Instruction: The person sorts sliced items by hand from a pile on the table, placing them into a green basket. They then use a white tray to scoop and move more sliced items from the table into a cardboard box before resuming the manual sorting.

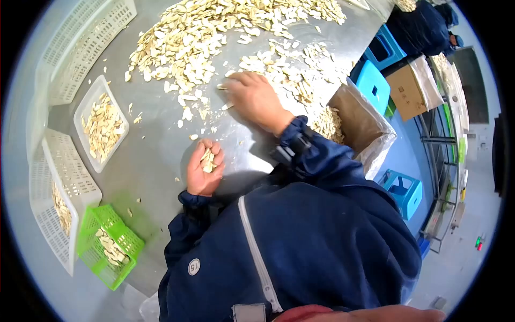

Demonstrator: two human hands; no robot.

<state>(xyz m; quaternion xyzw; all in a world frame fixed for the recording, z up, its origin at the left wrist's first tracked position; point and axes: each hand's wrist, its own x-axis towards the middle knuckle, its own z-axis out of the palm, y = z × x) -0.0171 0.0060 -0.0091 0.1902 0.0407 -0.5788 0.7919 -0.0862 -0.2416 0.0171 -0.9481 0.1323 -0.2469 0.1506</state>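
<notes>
My left hand is palm up above the metal table, its fingers curled round a few pale flat slices. To its upper right, my right hand lies palm down and low over the table, fingers stretched to the left and slightly apart. Single slices lie by its fingertips and thumb. Beyond it spreads a large heap of slices, with a looser pile to the right.
On the left stand a white tray of slices, white perforated baskets and a green basket. A lined box adjoins the table's right edge. Beyond are blue stools, a cardboard box and another person in dark clothing.
</notes>
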